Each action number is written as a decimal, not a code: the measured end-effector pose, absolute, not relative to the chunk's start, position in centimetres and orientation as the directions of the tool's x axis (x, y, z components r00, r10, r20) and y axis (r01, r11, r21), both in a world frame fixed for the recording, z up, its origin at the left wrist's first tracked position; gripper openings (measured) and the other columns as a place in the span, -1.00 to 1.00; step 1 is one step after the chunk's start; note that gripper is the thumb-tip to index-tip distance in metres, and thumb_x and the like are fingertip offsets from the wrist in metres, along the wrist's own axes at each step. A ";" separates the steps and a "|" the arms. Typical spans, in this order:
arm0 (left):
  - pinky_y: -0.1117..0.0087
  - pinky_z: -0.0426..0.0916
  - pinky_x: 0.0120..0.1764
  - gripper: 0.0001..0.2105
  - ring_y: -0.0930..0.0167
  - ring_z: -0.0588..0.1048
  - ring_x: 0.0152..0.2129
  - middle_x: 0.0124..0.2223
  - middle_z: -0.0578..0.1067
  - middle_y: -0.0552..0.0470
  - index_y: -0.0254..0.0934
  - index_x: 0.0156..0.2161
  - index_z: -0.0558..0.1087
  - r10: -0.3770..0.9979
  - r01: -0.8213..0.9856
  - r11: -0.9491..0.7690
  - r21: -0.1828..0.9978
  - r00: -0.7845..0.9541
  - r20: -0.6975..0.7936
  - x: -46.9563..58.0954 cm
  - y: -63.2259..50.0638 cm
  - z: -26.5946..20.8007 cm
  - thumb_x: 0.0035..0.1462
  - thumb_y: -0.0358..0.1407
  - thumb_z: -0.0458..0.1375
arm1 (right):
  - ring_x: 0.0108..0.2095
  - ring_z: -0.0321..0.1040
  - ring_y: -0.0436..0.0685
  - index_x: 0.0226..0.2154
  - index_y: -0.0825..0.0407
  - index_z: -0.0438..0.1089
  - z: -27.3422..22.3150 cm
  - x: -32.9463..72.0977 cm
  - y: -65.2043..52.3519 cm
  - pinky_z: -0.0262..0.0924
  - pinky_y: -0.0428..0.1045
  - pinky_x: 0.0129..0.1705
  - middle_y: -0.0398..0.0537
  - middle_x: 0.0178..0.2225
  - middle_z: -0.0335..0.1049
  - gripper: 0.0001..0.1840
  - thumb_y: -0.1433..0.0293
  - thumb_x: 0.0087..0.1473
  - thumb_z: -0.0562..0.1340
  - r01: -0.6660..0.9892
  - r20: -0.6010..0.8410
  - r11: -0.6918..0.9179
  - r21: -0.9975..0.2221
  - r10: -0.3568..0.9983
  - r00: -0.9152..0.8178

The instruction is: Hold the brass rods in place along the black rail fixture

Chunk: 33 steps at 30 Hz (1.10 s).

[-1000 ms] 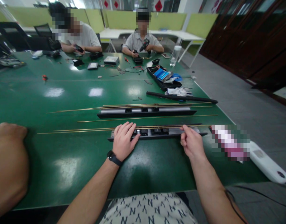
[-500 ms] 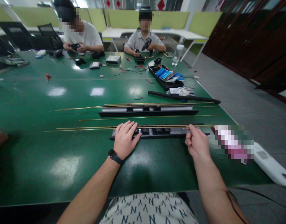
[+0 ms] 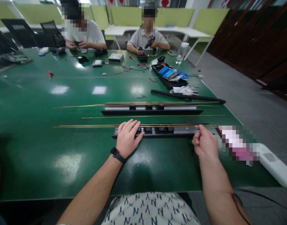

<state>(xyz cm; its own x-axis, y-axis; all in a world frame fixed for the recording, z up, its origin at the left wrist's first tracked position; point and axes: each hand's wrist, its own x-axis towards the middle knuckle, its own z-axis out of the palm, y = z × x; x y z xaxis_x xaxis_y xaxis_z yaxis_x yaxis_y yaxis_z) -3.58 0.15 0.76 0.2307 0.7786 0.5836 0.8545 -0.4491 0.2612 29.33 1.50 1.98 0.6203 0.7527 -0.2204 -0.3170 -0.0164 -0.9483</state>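
My left hand (image 3: pixel 127 139), wearing a black watch, lies with its fingers stretched over the left part of a long black-and-grey channel (image 3: pixel 184 131) and the thin brass rods (image 3: pixel 84 126) across it. Several black blocks (image 3: pixel 161 129) sit inside this channel. At its right end, my right hand (image 3: pixel 206 141) pinches one of the thin brass rods between thumb and forefinger. Another thin rod (image 3: pixel 103 117) lies alone on the table just beyond. Farther off is a second, similar channel (image 3: pixel 141 112) with several rods along its top.
On the green table (image 3: pixel 37 150), a black tube (image 3: pixel 164 92), white gloves (image 3: pixel 184 90) and a black tray (image 3: pixel 167 82) lie behind the channels. A white device (image 3: pixel 271 161) is at right. Two people sit opposite, one holding a power drill (image 3: pixel 150 41). Another person's arm shows at the left edge.
My right hand has moved a little to the right, and the pinched rod has slid right with it. My left hand stays on the channel. The whole view has shifted slightly.
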 end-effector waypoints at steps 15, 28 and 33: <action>0.00 0.18 0.28 -0.59 0.15 0.45 0.22 0.20 0.56 -0.12 -0.18 0.22 0.45 0.781 0.850 -0.448 0.277 0.222 0.583 -3.5 0.2 0.6 0.34 -0.13 0.21 | -0.81 0.00 -0.12 -0.38 0.07 0.48 1.8 29.4 1.5 -0.17 -0.19 -0.82 -0.28 -0.72 0.24 -0.78 0.27 0.04 0.41 -0.277 -0.186 -0.007 -0.961 0.757 0.627; 0.02 0.18 0.29 -0.59 0.16 0.45 0.22 0.19 0.56 -0.13 -0.21 0.22 0.44 0.778 0.849 -0.454 0.270 0.229 0.585 -3.5 0.2 0.7 0.35 -0.12 0.19 | -0.81 -0.01 -0.14 -0.35 0.10 0.53 1.6 28.8 1.2 -0.18 -0.21 -0.81 -0.25 -0.71 0.26 -0.72 0.25 -0.03 0.48 -0.302 -0.206 -0.052 -0.952 0.838 0.505; 0.02 0.17 0.30 -0.59 0.16 0.45 0.22 0.20 0.55 -0.12 -0.19 0.23 0.44 0.777 0.851 -0.454 0.265 0.233 0.585 -3.5 0.2 0.6 0.35 -0.11 0.18 | -0.82 -0.03 -0.15 -0.34 0.10 0.51 1.9 27.6 1.0 -0.19 -0.21 -0.80 -0.24 -0.71 0.28 -0.62 0.18 -0.07 0.53 -0.312 -0.227 -0.119 -0.943 0.914 0.336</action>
<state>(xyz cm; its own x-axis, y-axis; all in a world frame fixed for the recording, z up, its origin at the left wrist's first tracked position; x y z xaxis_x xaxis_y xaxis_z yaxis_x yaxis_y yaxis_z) -3.52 0.20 0.58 0.2326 0.7766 0.5854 0.8507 -0.4543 0.2646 27.63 0.96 1.90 0.3362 0.9141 -0.2269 -0.3122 -0.1191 -0.9425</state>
